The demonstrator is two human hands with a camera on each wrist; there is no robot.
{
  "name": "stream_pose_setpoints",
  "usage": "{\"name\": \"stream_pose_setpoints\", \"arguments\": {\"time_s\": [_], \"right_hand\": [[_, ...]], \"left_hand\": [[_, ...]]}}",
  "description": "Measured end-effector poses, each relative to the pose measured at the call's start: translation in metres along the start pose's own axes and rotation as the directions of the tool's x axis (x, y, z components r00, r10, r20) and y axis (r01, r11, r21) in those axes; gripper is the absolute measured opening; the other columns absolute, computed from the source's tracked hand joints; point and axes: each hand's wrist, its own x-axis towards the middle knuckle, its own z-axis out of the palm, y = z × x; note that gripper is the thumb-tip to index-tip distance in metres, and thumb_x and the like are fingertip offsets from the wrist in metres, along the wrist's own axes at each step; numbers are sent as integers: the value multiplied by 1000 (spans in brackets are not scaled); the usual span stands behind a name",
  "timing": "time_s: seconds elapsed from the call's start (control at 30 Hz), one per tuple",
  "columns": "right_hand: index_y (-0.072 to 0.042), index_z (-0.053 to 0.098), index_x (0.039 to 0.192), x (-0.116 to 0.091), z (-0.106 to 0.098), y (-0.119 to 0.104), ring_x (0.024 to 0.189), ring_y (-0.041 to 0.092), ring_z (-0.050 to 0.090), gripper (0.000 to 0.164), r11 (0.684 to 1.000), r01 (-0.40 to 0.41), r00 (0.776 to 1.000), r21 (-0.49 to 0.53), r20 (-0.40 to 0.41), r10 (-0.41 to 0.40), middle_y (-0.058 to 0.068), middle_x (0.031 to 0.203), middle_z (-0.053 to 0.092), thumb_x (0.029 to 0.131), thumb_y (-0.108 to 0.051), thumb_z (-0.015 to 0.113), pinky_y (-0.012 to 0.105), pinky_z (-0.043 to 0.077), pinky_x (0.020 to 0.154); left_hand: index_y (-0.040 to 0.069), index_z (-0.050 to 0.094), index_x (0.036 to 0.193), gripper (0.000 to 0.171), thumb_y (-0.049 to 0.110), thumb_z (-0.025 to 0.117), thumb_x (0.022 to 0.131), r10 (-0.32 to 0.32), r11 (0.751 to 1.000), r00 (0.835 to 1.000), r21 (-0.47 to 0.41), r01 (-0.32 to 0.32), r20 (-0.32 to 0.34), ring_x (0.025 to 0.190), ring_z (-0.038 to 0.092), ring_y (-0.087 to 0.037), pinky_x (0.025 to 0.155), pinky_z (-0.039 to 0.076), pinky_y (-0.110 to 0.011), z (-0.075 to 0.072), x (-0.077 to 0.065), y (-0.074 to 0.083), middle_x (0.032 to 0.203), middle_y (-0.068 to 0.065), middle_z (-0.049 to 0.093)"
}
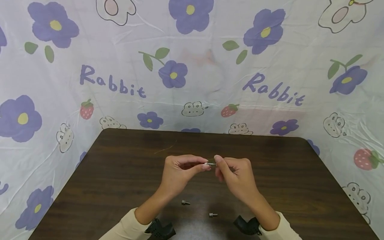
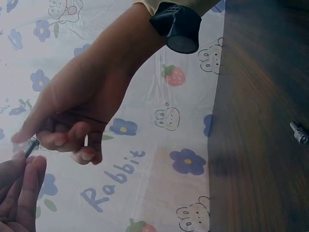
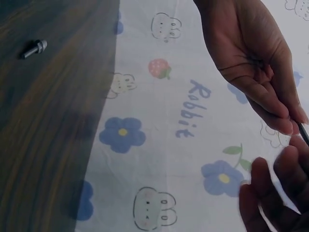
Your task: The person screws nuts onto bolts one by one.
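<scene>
Above the table, both hands meet at a small silver bolt (image 1: 211, 164). My left hand (image 1: 181, 171) pinches its left end between thumb and fingertips. At the other end, my right hand (image 1: 237, 175) holds it with thumb and curled fingers. The left wrist view has the bolt (image 2: 31, 147) between the left fingertips at the lower left and the right hand (image 2: 84, 108) coming from above. Fingers hide part of it. In the right wrist view, only a dark piece of its shank (image 3: 303, 132) shows past the left fingertips.
Two loose bolts lie on the dark wooden table (image 1: 120, 186) below the hands, one on the left (image 1: 185, 202) and one nearer on the right (image 1: 213, 215). Behind and beside the table hangs a printed cloth (image 1: 210, 76). Each wrist wears a black camera mount.
</scene>
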Motion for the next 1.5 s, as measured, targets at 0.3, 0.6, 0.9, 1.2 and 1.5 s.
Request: {"name": "stream_pose_setpoints", "arguments": {"time_s": [0.3,0.6,0.9,1.2,1.5], "right_hand": [[-10,72,117,2,-12,-1,78,13,72,33,998,57,998,10,18,-58,0,91,75,86,2,78,27,59,70],[-2,76,110,4,-13,1,86,19,75,42,970,245,969,3,-35,-244,6,98,77,72,14,84,25,59,77],[-7,78,104,3,-12,1,82,15,73,31,977,215,976,5,-20,-215,3,95,77,78,10,81,20,57,71],[-11,77,86,2,-11,0,68,10,69,16,994,112,994,5,-2,-112,-1,76,73,87,5,77,21,55,65],[-11,76,108,2,-14,1,77,12,72,32,995,95,995,-28,14,-95,-3,86,75,80,2,83,23,58,70]], "left_hand": [[-7,77,97,13,3,78,88,-10,1000,999,26,11,-32,77,76,-29,68,62,-44,-4,1,0,88,-13,77],[-5,77,98,12,1,77,88,-19,1000,1000,-12,18,-7,79,76,-31,70,62,-42,-5,2,-2,89,-15,77],[2,80,96,11,3,81,85,11,997,1000,80,-9,-20,77,74,-23,68,62,-35,-6,2,-2,88,-8,77],[3,80,95,10,3,81,85,28,994,1000,111,-26,-8,75,72,-19,65,61,-32,-3,3,0,87,-6,77],[5,80,94,10,3,82,84,42,991,998,133,-36,-39,75,72,-18,64,61,-30,-4,3,0,87,-5,76]]}}
